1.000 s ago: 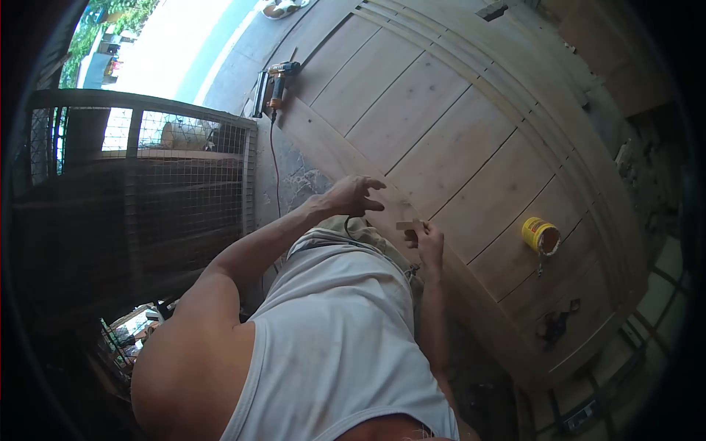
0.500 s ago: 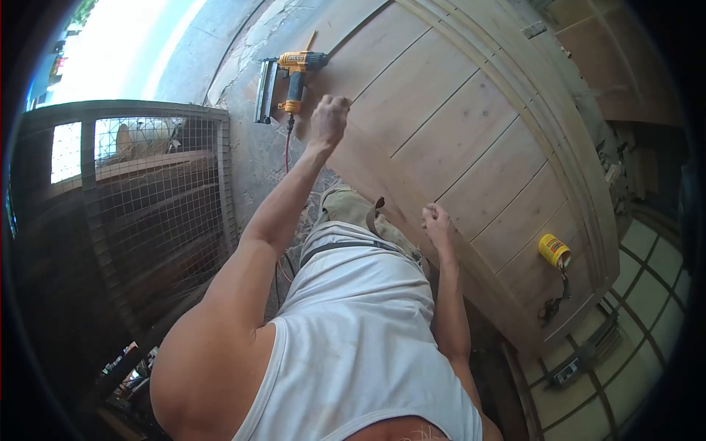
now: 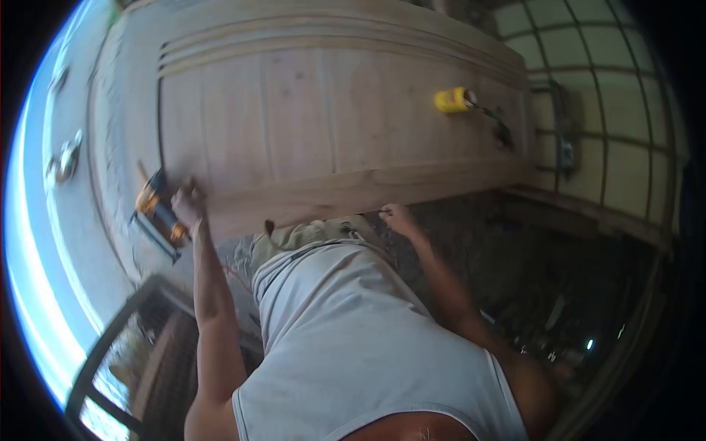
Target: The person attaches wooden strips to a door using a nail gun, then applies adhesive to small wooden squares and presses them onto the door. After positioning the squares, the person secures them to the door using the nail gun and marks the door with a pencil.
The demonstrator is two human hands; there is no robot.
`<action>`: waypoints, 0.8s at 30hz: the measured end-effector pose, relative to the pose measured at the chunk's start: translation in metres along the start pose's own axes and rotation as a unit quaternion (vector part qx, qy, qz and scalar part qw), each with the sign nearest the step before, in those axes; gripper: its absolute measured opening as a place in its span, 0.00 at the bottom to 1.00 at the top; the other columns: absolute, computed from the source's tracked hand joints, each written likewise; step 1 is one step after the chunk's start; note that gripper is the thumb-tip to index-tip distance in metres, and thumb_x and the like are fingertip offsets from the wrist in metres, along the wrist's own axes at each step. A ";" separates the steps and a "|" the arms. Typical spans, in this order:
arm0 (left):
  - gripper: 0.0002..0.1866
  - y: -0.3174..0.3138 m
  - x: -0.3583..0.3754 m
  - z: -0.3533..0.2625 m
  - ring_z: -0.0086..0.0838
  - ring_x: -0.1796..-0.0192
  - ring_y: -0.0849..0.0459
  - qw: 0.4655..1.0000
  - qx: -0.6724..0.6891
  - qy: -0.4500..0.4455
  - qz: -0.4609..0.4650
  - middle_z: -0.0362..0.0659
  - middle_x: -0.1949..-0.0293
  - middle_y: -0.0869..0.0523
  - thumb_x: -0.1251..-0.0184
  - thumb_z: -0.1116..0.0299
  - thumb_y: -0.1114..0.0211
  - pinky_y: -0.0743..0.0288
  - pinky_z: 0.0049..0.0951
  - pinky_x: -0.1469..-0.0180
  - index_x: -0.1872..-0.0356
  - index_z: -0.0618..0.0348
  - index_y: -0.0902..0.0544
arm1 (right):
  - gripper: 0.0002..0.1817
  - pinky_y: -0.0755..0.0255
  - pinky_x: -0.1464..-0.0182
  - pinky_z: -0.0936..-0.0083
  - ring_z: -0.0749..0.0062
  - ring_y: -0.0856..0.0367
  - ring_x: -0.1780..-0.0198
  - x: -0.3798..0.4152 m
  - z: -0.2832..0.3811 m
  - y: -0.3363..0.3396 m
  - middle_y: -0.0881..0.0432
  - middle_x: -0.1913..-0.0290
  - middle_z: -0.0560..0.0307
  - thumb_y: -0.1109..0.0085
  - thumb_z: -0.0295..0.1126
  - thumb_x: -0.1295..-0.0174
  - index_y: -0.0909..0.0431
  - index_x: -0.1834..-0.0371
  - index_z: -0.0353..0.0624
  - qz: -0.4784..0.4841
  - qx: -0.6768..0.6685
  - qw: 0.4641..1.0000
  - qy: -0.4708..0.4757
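Note:
My left hand (image 3: 189, 203) is closed at the near left corner of a wooden panel (image 3: 294, 117), beside an orange and black nail gun (image 3: 159, 208). It is blurred, and anything inside it is hidden. My right hand (image 3: 401, 219) is pinched at the panel's near edge, with a small dark bit at the fingertips too small to name. On the right part of the panel a yellow container (image 3: 454, 100) lies on its side, a dark smear or object (image 3: 502, 134) beside its mouth.
A mesh-covered frame (image 3: 158, 345) stands at the lower left. Beyond the panel's right end are a yellowish gridded surface (image 3: 577, 44) and a metal tool or fitting (image 3: 566, 154). Dark, cluttered floor (image 3: 515, 294) shows at the lower right.
The whole view has rotated, so the panel now lies across the top. My left hand has come down to the panel's corner. My right hand remains close to the panel's near edge.

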State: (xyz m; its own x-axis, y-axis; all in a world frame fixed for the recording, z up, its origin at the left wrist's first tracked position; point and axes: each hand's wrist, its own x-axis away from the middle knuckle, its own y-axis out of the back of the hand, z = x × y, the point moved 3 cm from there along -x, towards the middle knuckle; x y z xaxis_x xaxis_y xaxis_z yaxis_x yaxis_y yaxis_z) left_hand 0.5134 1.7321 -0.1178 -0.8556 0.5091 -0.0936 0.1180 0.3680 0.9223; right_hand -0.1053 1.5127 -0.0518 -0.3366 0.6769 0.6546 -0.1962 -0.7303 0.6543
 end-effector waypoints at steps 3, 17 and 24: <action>0.32 0.020 0.013 -0.022 0.53 0.40 0.14 0.996 -0.079 0.026 -0.023 0.57 0.44 0.11 0.27 0.47 0.24 0.19 0.54 0.39 0.33 0.60 0.15 | 0.19 0.15 0.46 0.54 0.51 0.05 0.52 0.021 -0.039 -0.011 0.06 0.56 0.40 0.29 0.43 0.32 0.09 0.48 0.40 -0.064 0.005 0.998 -0.024; 0.21 0.006 0.139 -0.150 0.56 0.39 0.13 0.972 0.084 -0.136 0.170 0.60 0.41 0.14 0.26 0.68 0.24 0.18 0.53 0.37 0.39 0.72 0.14 | 0.12 0.14 0.59 0.47 0.42 0.08 0.67 -0.025 -0.366 0.136 0.09 0.67 0.35 0.38 0.33 0.39 0.11 0.71 0.36 -0.350 -0.006 0.913 -0.209; 0.24 0.046 0.223 -0.173 0.52 0.50 0.09 0.960 -0.067 0.053 0.268 0.60 0.44 0.13 0.28 0.61 0.23 0.15 0.51 0.46 0.40 0.70 0.11 | 0.20 0.20 0.32 0.49 0.40 0.13 0.36 -0.125 -0.423 0.336 0.10 0.40 0.35 0.37 0.38 0.32 0.12 0.42 0.38 -0.419 -0.041 0.872 -0.249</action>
State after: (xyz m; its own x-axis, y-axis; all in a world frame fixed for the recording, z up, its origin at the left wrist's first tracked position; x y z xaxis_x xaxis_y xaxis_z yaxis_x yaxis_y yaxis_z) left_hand 0.2413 1.7278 -0.0314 -0.7376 0.5128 0.4393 0.4952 -0.0316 0.8682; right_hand -0.5187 1.1443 -0.0737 0.3941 0.9174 0.0558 -0.2530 0.0499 0.9662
